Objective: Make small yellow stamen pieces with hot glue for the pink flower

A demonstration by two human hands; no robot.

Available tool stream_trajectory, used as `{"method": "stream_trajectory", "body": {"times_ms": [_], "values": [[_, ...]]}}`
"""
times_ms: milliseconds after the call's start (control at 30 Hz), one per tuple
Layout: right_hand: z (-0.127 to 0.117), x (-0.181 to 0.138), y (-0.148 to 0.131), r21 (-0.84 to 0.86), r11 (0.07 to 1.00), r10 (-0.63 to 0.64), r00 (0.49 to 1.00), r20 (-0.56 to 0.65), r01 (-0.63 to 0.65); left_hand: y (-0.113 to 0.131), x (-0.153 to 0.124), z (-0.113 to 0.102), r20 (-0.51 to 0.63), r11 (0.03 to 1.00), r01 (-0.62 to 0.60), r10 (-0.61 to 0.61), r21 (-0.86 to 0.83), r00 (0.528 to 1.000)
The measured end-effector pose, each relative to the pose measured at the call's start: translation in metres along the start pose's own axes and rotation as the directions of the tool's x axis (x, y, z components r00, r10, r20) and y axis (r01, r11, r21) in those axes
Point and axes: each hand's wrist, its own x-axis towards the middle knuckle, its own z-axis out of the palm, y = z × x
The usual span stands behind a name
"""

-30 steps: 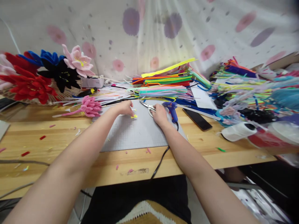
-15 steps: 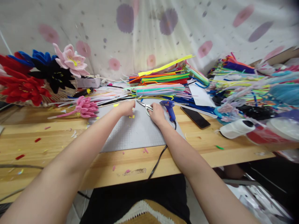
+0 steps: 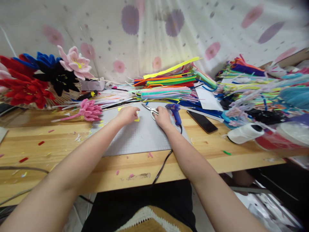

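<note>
My left hand (image 3: 128, 115) is over the grey cutting mat (image 3: 135, 141), its fingers bent in and pinched. Small yellow pieces (image 3: 136, 120) show right by its fingertips; what sits between the fingers is too small to make out. My right hand (image 3: 163, 116) is closed around the handles of a pair of scissors (image 3: 147, 108), whose blades point to the upper left, slightly parted from the left hand. Just right of the right hand lies a blue glue gun (image 3: 175, 112) with a black cord.
A pink fuzzy flower (image 3: 89, 111) lies left of the mat. Finished flowers (image 3: 58, 75) stand farther left. Bundles of coloured pipe cleaners (image 3: 166, 82) line the back. On the right are a phone (image 3: 202, 121) and a white thread spool (image 3: 245, 133). Scraps dot the wooden table (image 3: 79, 133).
My left hand has shifted slightly, its fingers lifting and opening a little by the yellow pieces. The right hand and scissors stay in place. The view has moved a little.
</note>
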Motion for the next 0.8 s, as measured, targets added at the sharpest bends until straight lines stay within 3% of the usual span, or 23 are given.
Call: {"method": "stream_trajectory", "body": {"times_ms": [200,400,633,800], "values": [[-0.002,-0.001,0.0,0.023,1.0,-0.002,1.0,-0.004,0.002,-0.02,-0.024,0.005,-0.118,0.96,0.087,-0.122,-0.264,0.986],[-0.001,-0.002,0.0,0.035,0.999,0.009,1.0,-0.011,-0.009,-0.021,-0.029,0.016,-0.132,0.906,0.163,-0.23,-0.392,0.964],[0.001,-0.001,0.002,0.029,1.0,0.005,1.0,-0.018,-0.004,-0.027,-0.029,0.023,-0.093,0.856,0.121,-0.192,-0.502,0.977],[0.003,-0.001,0.003,0.041,0.999,-0.007,0.999,-0.044,0.008,-0.028,-0.029,0.03,-0.138,0.801,0.091,-0.212,-0.592,0.967]]}}
